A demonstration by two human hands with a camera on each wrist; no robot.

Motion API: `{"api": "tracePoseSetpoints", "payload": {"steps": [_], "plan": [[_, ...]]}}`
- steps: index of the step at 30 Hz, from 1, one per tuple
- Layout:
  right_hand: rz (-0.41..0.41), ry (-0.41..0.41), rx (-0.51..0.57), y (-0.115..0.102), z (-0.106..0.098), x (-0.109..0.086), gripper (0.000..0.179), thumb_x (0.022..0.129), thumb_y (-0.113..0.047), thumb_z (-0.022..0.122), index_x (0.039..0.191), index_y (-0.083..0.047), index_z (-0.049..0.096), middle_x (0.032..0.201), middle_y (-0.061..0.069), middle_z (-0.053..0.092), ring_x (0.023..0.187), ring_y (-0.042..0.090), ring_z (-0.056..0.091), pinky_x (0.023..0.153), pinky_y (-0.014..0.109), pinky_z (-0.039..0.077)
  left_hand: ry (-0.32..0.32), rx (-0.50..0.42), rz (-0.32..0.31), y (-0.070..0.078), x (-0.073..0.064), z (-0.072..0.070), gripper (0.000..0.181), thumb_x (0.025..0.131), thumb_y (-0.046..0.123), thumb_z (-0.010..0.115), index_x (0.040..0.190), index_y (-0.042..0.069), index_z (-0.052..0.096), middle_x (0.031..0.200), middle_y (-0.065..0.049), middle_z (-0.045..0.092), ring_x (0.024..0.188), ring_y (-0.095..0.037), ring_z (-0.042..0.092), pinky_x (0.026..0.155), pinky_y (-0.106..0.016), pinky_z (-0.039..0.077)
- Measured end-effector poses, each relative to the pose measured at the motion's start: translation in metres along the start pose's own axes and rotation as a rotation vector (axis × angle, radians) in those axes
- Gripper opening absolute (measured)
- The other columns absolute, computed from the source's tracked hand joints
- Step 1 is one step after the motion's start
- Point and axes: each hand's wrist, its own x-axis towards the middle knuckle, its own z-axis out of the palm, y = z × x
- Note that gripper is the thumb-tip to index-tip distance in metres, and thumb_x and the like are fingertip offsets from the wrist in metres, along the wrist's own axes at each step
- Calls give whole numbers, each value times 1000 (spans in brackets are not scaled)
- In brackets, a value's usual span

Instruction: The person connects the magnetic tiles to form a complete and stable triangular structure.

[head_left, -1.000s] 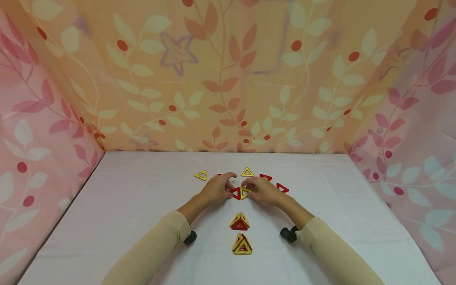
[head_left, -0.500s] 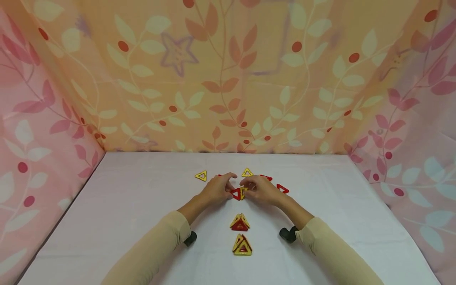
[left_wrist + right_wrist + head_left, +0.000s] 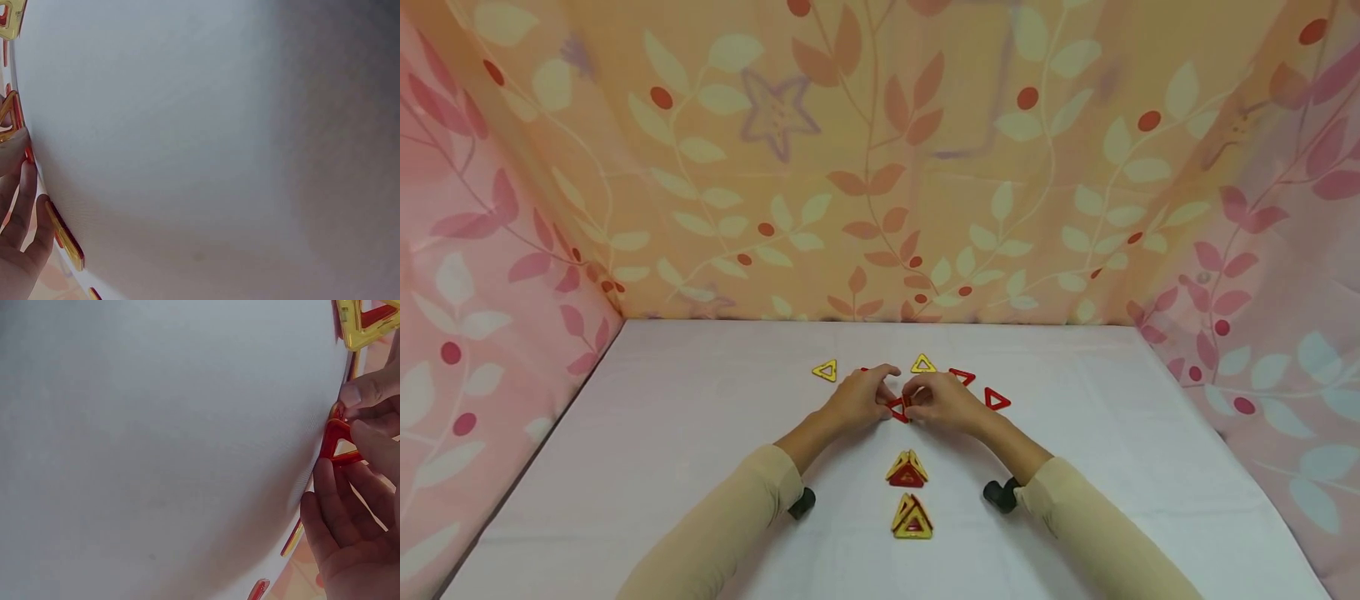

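Note:
Both hands meet over the middle of the table. My left hand holds the left corner of a red triangular magnetic tile low at the tabletop. Against its right edge, my right hand pinches a second triangular tile, tilted up and mostly hidden by the fingers in the head view. That tilted magnetic tile shows a red face in the right wrist view, between thumb and fingers. In the left wrist view, an orange-looking tile stands up beside the left thumb.
Nearer the body stand two small red and yellow pyramids, a far one and a near one. Beyond the hands lie a yellow tile, another yellow tile, a red tile and a further red tile.
The yellow tile lay flat beside the red one; my right hand has tipped it up and leftward against the red tile's edge. The left hand has stayed about where it was.

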Motion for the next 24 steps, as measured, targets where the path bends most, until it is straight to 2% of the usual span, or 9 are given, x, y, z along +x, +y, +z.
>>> {"api": "tracePoseSetpoints", "payload": {"steps": [7,15,21,24], "plan": [[-10,12,1,-1,0,0,23,86,-6,76,108,-3,70,101,5,71,92,15,69,82,32,56,14,5,34,-1,1,-1,62,78,-2,81,134,3,55,92,-3,74,87,-15,70,84,-38,55],[20,8,-10,0,0,-2,24,87,-8,77,109,-5,70,102,2,70,93,14,68,84,32,55,-4,-19,17,0,0,-1,63,79,-2,81,136,3,54,95,-4,75,87,-14,70,83,-36,55],[-1,4,-18,0,0,-1,25,87,-7,76,111,-2,70,106,5,70,96,17,69,86,34,55,-25,-50,20,-1,-5,-7,63,82,-6,75,139,4,51,101,-9,74,96,-19,70,88,-39,54],[-4,3,-21,0,0,-1,25,87,-7,76,111,-2,70,106,6,70,97,18,69,87,35,55,-9,-72,13,-4,-9,-14,60,85,-6,71,140,5,52,104,-10,74,102,-22,69,91,-42,53]]}}
